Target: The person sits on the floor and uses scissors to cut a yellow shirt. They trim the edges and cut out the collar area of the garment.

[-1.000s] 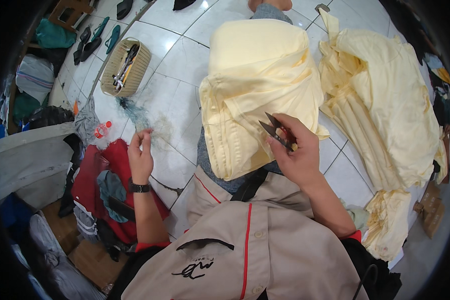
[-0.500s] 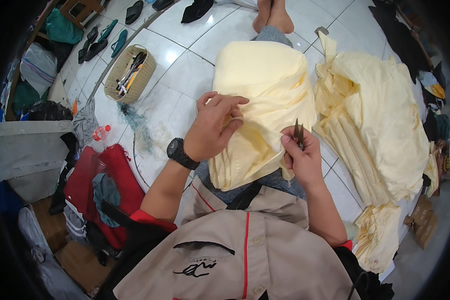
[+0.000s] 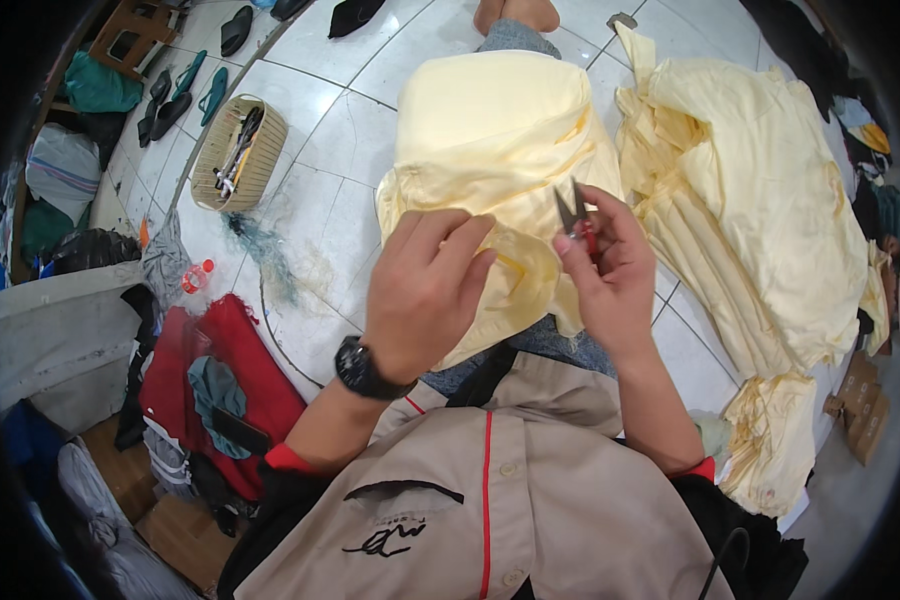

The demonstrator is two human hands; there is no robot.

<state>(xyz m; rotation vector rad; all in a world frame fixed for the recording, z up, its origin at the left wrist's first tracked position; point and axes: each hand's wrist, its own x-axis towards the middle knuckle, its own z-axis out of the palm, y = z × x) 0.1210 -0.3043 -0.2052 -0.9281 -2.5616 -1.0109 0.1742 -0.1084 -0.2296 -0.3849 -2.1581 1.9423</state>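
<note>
Pale yellow cloth (image 3: 495,105) lies over my legs in a folded pile, its near part loose and creased. My left hand (image 3: 425,280), with a black watch on the wrist, is over the near left part of this cloth. Its fingers are bent and seem to pinch a raised edge of the cloth; the fingertips are partly hidden. In my right hand (image 3: 615,270) is a pair of thread snips (image 3: 577,222) with dark blades and a red handle. The blades point up and away from me, spread apart, just above the cloth's right side.
To the right lies a large heap of the same yellow cloth (image 3: 760,190), with a smaller crumpled piece (image 3: 770,440) nearer. A beige basket of tools (image 3: 265,160) stands at the left on the tiled floor. Red cloth (image 3: 215,390) and a bottle with a red label (image 3: 198,276) are nearer left.
The snips have turned, showing spread blades and the red handle. My right hand has risen slightly off the cloth edge it was beside. My left hand's fingers have curled down toward the cloth.
</note>
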